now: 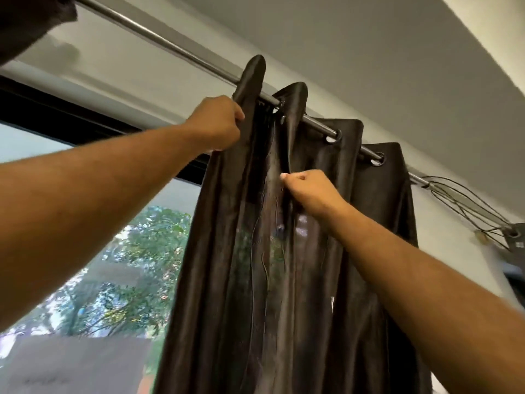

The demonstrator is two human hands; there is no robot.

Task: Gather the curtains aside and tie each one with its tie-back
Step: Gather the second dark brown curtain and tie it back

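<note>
A dark brown satin curtain (pixel 309 280) hangs by eyelets from a metal rod (pixel 159 42), bunched into folds right of centre. My left hand (pixel 217 123) is raised and shut on the curtain's leading edge just below the rod. My right hand (pixel 308 190) is lower, pinching a middle fold of the same curtain. A second dark curtain (pixel 31 21) shows only as a corner at the top left. No tie-back is visible.
The window (pixel 119 265) to the left shows trees and a building outside. A wire hanger-like object (pixel 468 206) hangs at the rod's right end near a wall fitting (pixel 515 237). The ceiling slopes overhead.
</note>
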